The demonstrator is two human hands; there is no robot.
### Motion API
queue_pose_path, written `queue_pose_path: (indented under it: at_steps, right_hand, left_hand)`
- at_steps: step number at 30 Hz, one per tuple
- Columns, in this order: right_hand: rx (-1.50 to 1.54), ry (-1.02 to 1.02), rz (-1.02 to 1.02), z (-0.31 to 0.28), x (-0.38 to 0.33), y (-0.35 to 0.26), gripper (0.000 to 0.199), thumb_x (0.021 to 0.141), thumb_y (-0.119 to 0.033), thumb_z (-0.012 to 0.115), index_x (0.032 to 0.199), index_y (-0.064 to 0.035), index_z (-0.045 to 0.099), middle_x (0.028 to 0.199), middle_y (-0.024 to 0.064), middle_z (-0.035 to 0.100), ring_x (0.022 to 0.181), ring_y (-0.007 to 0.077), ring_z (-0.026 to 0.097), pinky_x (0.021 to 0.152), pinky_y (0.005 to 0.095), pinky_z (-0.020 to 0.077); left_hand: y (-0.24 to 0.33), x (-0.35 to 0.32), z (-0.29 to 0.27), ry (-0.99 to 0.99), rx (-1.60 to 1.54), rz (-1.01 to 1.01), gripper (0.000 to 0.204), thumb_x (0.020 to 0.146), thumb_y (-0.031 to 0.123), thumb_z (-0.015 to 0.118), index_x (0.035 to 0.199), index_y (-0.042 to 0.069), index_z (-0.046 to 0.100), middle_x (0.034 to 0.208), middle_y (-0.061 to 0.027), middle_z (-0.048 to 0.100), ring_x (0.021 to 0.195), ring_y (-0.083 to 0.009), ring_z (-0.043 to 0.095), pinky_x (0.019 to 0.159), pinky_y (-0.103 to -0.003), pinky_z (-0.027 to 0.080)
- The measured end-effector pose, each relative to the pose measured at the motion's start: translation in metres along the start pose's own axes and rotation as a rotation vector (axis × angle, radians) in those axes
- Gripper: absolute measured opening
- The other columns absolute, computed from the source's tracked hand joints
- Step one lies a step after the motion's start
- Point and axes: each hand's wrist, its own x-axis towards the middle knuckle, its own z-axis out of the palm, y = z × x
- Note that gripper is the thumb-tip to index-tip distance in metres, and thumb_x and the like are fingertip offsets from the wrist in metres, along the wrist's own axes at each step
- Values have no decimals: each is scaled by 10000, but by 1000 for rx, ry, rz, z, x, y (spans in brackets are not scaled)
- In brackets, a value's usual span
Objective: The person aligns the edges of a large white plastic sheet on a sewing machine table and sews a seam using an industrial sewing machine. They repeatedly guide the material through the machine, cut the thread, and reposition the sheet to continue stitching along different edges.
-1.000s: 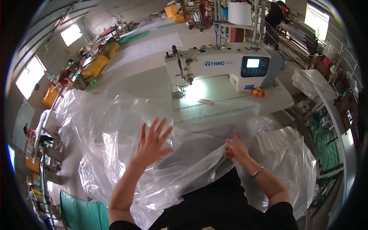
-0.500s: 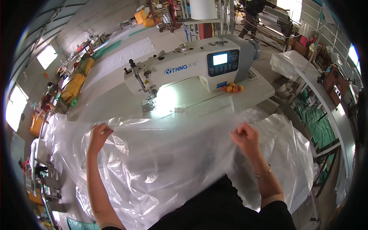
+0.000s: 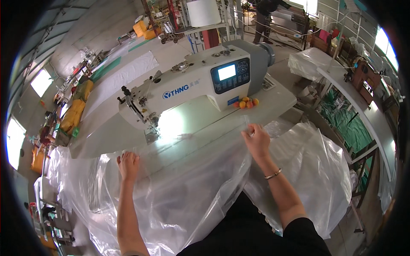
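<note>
A large clear plastic sheet (image 3: pixel 183 192) drapes over the table's front edge and across my lap. My left hand (image 3: pixel 128 165) is closed on it near its upper edge, the fingers curled over the film. Farther right and a little higher, my right hand (image 3: pixel 257 143) pinches the sheet, with a bracelet on that wrist. Just beyond the sheet stands a white industrial sewing machine (image 3: pixel 192 83), its lamp lit beside the needle area (image 3: pixel 153 128). Both hands are in front of the machine, apart from its needle.
Several small orange fruits (image 3: pixel 246 103) lie at the machine's base on the white tabletop (image 3: pixel 273 98). More bunched plastic (image 3: pixel 307 166) hangs at the right, near a curved grey table (image 3: pixel 354 102). A thread cone (image 3: pixel 203 13) stands behind. Another person (image 3: pixel 265 19) is in the back.
My right hand has moved up and left toward the machine with the sheet. My left hand has shifted right and nearer me. The view has turned, so the machine appears farther left.
</note>
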Motion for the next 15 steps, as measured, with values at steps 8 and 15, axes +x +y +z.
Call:
queue_pose_path:
  at_steps: [8,15]
  right_hand:
    - [-184,-114,-115,15,19,-12,433,707,-211,754,1072,-50,585,1037,113,596,1051,301,531,826,436,453]
    - [-50,-361,-15,41,-19,-71,239,686,-179,745,845,-60,612,937,132,606,901,329,584,757,415,475]
  left_hand:
    - [-17,-14,9,58,-133,-42,162,801,188,630,875,56,573,922,-88,573,950,-289,534,889,-437,376]
    - [-100,-89,-35,34,-275,-91,211,770,132,665,893,5,550,915,-132,558,917,-319,526,805,-413,411]
